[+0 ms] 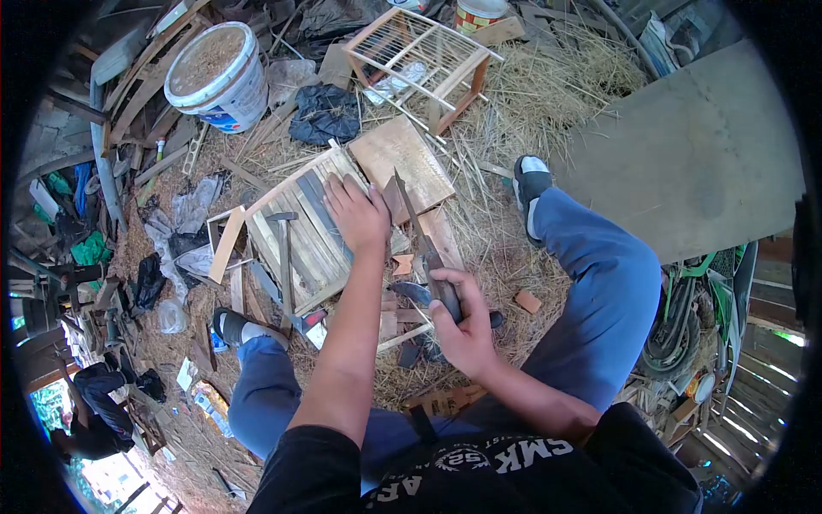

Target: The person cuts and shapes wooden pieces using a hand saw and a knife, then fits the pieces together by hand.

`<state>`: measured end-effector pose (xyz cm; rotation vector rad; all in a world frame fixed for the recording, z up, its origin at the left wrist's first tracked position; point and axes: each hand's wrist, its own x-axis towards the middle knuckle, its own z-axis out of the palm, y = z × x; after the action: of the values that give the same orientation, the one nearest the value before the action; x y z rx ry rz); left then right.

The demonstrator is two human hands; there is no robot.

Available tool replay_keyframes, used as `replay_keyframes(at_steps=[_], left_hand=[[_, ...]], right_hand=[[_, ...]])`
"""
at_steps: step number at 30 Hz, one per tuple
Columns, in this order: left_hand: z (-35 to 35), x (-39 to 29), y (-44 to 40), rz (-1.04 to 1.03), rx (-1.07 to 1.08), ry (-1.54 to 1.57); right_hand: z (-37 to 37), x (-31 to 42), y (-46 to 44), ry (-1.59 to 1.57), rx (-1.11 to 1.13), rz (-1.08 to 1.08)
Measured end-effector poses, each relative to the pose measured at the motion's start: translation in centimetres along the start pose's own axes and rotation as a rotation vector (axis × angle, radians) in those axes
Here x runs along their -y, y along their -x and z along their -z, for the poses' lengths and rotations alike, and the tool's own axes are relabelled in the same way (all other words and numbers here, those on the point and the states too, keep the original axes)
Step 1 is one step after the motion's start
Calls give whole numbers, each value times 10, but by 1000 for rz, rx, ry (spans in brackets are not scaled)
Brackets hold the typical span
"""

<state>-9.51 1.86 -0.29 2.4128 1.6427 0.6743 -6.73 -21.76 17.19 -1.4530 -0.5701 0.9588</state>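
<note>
My left hand (355,214) lies flat with fingers spread on a low slatted wooden platform (318,270), over a dark grey strip (315,203) and a piece of wood. In my right hand (467,330) is a handsaw (417,221), its handle in my closed fingers. The narrow blade points away from me, just right of my left hand; whether its teeth touch the wood I cannot tell. A hammer (286,261) rests on the left part of the platform. Beyond my left fingers lies a thin wooden board (404,158).
A slatted wooden cage (424,64) and a white bucket (217,77) stand at the back. Black plastic (325,114) lies between them. At right are a large flat sheet (698,154) and a motorbike wheel (672,330). Another person (94,411) sits at lower left. Straw and scraps cover the ground.
</note>
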Motion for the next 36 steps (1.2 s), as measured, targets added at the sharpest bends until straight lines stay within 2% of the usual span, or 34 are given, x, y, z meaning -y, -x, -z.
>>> replay_keyframes(at_steps=[6,9,12,17,21,23,24,27,31,33,35,36], left_hand=[[2,-2,-2,3,47,-17],[1,-3,-2,3,36,-25],[1,-3,-2,-14,39,-40],[-6,0,-1,-57,28,-62],[-5,-1,-2,-61,16,-52],[-4,-2,-3,-52,47,-64],[-4,-3,-4,-52,57,-66],[-8,-3,-5,-57,68,-86],[-10,-5,-9,-31,109,-120],[-6,-9,-8,-13,130,-123],[-1,-10,-10,10,149,-114],[0,-10,-11,12,146,-117]], right_hand=[[-20,-9,11,-99,-78,-26],[-24,-35,18,-256,-137,-129],[-23,-57,20,-148,-174,-250],[-8,-56,17,123,-149,-127],[-15,-41,13,80,-128,-144],[-24,-44,13,223,-172,-31],[-21,-37,14,113,-132,-210],[-19,-49,5,28,-190,-152],[-21,-20,-16,109,-120,-246],[-28,-20,-20,188,-147,-100],[-23,-19,-19,136,-151,-123],[-14,-13,-18,97,-124,-219]])
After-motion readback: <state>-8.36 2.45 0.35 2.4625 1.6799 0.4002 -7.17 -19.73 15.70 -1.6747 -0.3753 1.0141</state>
